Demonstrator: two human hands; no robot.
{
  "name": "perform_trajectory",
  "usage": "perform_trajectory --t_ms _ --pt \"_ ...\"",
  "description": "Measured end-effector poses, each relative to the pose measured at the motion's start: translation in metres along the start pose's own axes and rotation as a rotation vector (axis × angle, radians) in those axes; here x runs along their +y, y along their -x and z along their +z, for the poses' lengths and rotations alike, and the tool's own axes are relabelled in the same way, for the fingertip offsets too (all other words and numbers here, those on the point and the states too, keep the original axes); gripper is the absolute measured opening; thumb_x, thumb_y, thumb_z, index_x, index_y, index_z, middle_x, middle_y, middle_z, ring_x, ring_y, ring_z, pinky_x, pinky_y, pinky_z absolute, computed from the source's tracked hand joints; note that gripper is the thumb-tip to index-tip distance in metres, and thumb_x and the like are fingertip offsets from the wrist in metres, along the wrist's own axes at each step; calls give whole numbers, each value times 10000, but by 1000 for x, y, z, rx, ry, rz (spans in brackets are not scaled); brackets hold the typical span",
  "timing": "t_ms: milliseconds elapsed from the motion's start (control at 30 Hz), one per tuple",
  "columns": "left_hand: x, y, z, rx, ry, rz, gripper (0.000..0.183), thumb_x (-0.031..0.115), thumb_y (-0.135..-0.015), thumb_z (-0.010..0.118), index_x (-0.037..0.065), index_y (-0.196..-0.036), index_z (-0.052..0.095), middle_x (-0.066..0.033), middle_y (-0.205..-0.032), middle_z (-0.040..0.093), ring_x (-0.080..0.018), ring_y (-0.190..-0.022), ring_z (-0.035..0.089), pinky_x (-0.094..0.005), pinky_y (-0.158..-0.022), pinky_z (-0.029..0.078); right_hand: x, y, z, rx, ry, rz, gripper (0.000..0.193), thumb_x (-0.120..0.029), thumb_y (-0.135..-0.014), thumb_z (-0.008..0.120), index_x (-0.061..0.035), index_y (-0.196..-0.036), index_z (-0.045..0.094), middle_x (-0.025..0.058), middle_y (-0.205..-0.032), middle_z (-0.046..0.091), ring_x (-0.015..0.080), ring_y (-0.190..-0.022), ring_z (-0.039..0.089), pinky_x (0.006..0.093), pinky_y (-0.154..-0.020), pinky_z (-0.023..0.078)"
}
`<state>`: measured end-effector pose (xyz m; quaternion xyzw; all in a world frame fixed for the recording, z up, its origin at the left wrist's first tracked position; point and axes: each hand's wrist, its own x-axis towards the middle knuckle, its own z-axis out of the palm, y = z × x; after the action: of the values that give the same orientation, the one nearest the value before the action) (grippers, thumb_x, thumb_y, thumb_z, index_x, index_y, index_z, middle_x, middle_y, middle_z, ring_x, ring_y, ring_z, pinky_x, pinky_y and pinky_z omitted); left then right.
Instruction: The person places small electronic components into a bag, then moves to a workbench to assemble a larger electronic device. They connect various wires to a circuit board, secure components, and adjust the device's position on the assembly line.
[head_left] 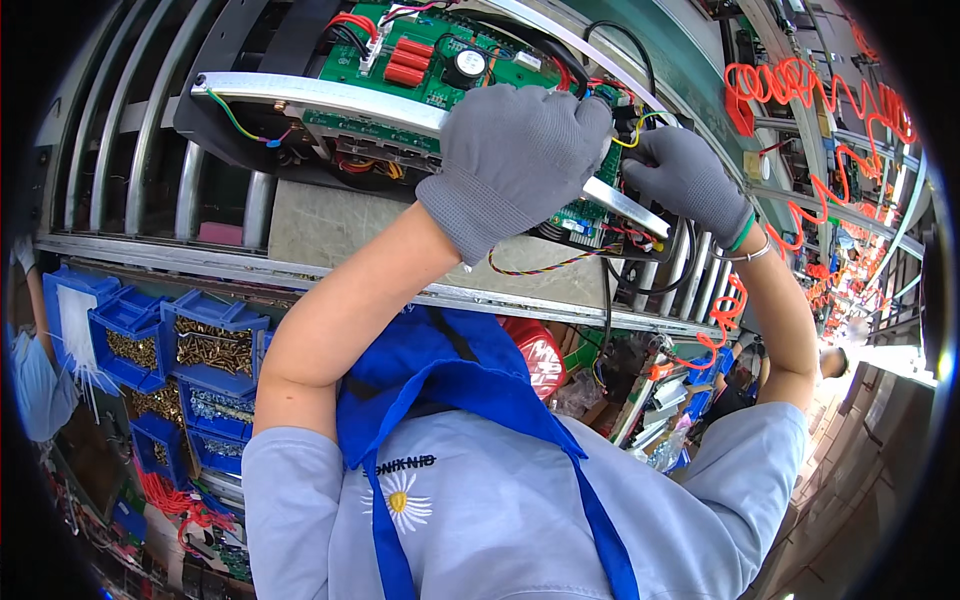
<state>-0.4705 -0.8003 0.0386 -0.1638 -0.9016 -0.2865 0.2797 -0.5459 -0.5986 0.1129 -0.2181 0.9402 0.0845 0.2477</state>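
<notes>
A green circuit board (pixel 420 60) with red components, a black capacitor and coloured wires sits in a black chassis on a roller conveyor. A silver metal rail (pixel 320 98) runs across the front of the board. My left hand (pixel 515 155), in a grey glove, lies over the rail's right part with its fingers curled around it. My right hand (pixel 690 180), also in a grey glove, is at the board's right end, its fingertips closed on a cluster of yellow and black wires (pixel 632 128). What lies under my palms is hidden.
Conveyor rollers (pixel 150 130) run along the left. Blue bins (pixel 215 345) of brass and silver screws stand below left, one with white cable ties (pixel 75 320). Red coiled hoses (pixel 810 90) hang at right. Another person's sleeve (pixel 30 370) is at the left edge.
</notes>
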Motion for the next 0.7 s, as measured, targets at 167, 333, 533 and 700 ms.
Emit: perform_trajectory --t_ms 167,333,533,700 --pt "-1 1 2 38 -3 -4 159 236 -801 697 143 -914 635 -25 -760 662 -216 -657 646 -351 -536 487 4 -1 3 38 -2 -41 307 -333 -809 650 -32 -751 675 165 -712 644 319 -713 655 418 -683 517" --pt "0 1 2 16 -3 -16 170 227 -797 700 150 -937 641 -19 -774 667 -210 -674 650 -343 -558 492 -3 -1 -2 21 -10 -27 294 -321 -796 645 -33 -760 692 166 -705 652 316 -697 659 410 -679 523" --pt "1 2 1 33 -14 -16 174 228 -798 701 162 -948 644 -17 -761 657 -212 -667 644 -345 -552 486 -3 -3 1 31 -86 -22 288 -312 -773 636 -34 -751 704 162 -688 655 312 -678 661 396 -671 529" --pt "4 0 3 30 -30 -30 157 253 -815 700 156 -929 651 -21 -735 645 -212 -658 637 -349 -530 473 1 -1 17 114 -133 -21 290 -320 -755 647 -37 -751 708 168 -698 658 316 -679 661 400 -677 535"
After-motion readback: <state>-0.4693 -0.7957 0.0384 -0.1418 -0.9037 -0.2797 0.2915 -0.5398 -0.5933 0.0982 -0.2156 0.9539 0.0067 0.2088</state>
